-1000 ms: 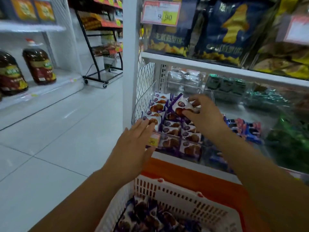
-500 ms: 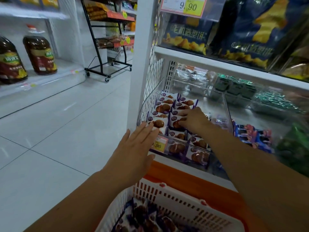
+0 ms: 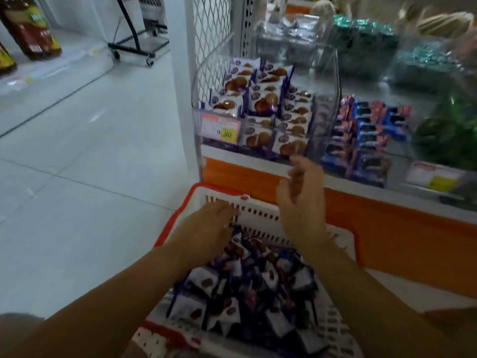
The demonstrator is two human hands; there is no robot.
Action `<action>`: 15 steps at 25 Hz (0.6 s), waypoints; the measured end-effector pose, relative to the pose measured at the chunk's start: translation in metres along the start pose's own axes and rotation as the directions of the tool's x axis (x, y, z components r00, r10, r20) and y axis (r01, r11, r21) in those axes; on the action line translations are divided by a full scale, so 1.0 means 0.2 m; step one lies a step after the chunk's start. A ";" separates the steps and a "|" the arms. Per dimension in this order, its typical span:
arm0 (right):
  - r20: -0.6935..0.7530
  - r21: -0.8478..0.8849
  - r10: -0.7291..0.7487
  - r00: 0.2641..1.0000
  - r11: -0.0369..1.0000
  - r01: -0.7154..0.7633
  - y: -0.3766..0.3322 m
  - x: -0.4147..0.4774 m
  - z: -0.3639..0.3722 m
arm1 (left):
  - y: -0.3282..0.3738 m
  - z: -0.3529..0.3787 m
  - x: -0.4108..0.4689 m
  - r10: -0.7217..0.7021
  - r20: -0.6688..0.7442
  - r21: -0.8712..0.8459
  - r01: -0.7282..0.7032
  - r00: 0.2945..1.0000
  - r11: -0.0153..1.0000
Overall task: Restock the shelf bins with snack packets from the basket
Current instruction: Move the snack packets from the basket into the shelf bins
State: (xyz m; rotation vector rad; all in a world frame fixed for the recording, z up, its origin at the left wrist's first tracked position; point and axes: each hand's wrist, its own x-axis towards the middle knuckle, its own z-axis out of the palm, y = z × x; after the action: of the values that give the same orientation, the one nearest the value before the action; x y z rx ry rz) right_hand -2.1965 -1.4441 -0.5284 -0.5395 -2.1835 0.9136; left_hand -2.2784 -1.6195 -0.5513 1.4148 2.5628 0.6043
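Basket (image 3: 260,218): locate this white slotted container with the red rim at 6 o'clock in your view, directly below the shelf front. Loose purple-and-white snack packets (image 3: 245,288) fill it.

Left hand (image 3: 209,228): your hand lies palm down inside the basket at 7 o'clock from the view centre. Its fingers are extended and flat, and they point toward the far basket wall. The fingertips rest on or just above the topmost packets; contact cannot be confirmed.

Right hand (image 3: 302,202): your hand hangs above the far basket wall, at 5 o'clock from the view centre. Its fingers are loosely bent and relaxed, and they grip nothing. Motion blur hides finer detail.

Shelf bin (image 3: 333,81): this clear plastic bin sits at 12 o'clock, against the mesh side panel (image 3: 214,42). Stocked packets (image 3: 263,102) of the same purple-and-white kind stand in rows inside it. A price tag (image 3: 222,127) is fixed to the bin front on its 9 o'clock side.

Adjacent items: blue packets (image 3: 371,130) fill the neighbouring bin at 3 o'clock from the shelf bin. An orange base panel (image 3: 387,228) runs below both bins. Dark bottles (image 3: 31,29) stand at 10 o'clock.
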 end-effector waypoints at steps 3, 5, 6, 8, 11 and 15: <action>0.449 -0.259 0.443 0.776 0.896 -0.362 0.40 -0.40 0.10 | -0.04 0.24 -0.17 -0.079 0.502 0.149 0.003 0.861 0.989; 0.650 -0.346 0.539 0.536 0.837 -0.423 0.59 -0.63 0.12 | -0.11 0.33 -0.25 -0.174 0.630 0.254 0.010 0.757 0.967; 0.672 -0.398 0.584 0.455 0.803 -0.443 0.64 -0.71 0.13 | -0.15 0.36 -0.28 -0.229 0.646 0.283 0.050 0.728 0.958; 0.710 -0.404 0.591 0.384 0.788 -0.465 0.64 -0.80 0.14 | -0.22 0.41 -0.32 -0.307 0.651 0.336 0.098 0.694 0.937; 0.746 -0.360 0.531 0.402 0.829 -0.428 0.58 -0.84 0.18 | -0.30 0.49 -0.32 -0.344 0.598 0.357 0.144 0.724 0.923; 0.743 -0.411 0.564 0.359 0.809 -0.420 0.62 -0.88 0.22 | -0.29 0.58 -0.29 -0.373 0.520 0.345 0.211 0.768 0.915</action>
State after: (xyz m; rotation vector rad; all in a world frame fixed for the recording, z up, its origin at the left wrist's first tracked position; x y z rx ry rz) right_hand -2.0973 -1.4867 -0.7207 -1.0466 -3.0747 1.6081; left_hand -2.2541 -1.6638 -0.6845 1.0002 2.3222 -0.2176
